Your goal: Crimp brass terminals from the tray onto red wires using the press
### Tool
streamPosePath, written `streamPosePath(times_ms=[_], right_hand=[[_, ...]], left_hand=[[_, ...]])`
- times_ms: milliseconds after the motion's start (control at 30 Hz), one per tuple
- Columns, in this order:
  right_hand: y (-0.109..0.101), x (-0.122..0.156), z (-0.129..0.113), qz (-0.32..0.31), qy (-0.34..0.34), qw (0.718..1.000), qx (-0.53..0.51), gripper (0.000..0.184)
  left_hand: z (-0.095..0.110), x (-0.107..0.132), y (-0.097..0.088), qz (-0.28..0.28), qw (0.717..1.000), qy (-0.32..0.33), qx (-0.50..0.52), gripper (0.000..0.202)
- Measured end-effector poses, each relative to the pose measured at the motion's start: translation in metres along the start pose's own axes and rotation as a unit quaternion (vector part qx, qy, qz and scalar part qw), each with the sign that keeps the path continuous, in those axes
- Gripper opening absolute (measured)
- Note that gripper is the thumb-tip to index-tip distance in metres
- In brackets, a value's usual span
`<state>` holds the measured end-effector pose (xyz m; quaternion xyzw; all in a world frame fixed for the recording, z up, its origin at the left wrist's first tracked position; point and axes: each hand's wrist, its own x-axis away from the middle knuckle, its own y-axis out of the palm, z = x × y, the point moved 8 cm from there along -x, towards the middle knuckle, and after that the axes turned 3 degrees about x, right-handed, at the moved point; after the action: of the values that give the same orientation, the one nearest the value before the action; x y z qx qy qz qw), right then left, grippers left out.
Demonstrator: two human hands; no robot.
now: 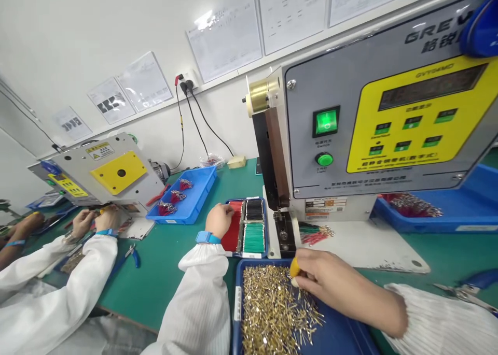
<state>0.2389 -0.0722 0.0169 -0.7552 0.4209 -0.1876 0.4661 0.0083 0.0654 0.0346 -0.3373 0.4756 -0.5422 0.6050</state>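
Observation:
My left hand, a blue band at its wrist, reaches over the red wires in a small divided tray. Its fingers are curled together at the wires' upper end; whether a wire is between them is hidden. Black wires and green wires fill the tray's other compartments. My right hand is over the far right part of a blue bin of loose gold-coloured metal terminals. Yellow and whitish covers show on its fingertips. Thumb and forefinger are pinched; anything in them is too small to make out.
A grey crimping machine with green-lit switches stands ahead; finished red and green wires lie on its base. A blue tray with red wire bundles is left. Pliers lie right, cutters left. Co-workers' hands work at another machine.

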Motion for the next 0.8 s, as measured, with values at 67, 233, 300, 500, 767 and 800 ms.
streamPosePath(times_ms=[67, 233, 300, 500, 767, 800], right_hand=[[-0.006, 0.001, 0.005, 0.002, 0.016, 1.000, 0.001, 0.017], [-0.005, 0.008, 0.015, -0.051, 0.044, 0.997, 0.032, 0.022], [-0.001, 0.009, 0.014, -0.063, 0.036, 0.996, 0.054, 0.018], [0.009, 0.005, 0.007, -0.051, 0.016, 0.997, 0.061, 0.015], [0.008, 0.005, 0.000, -0.045, 0.004, 0.998, 0.032, 0.017], [0.006, 0.005, 0.000, -0.044, 0.006, 0.999, 0.026, 0.015]], left_hand=[[-0.005, 0.000, 0.006, -0.019, 1.000, -0.010, -0.017, 0.011], [-0.008, -0.004, 0.016, -0.046, 0.998, -0.018, -0.040, 0.014], [-0.008, -0.005, 0.019, -0.051, 0.998, -0.017, -0.044, 0.016], [-0.010, -0.005, 0.024, -0.056, 0.997, -0.017, -0.051, 0.018], [-0.008, -0.005, 0.023, -0.041, 0.997, -0.005, -0.069, 0.019], [-0.007, -0.005, 0.023, -0.039, 0.997, -0.003, -0.070, 0.020]])
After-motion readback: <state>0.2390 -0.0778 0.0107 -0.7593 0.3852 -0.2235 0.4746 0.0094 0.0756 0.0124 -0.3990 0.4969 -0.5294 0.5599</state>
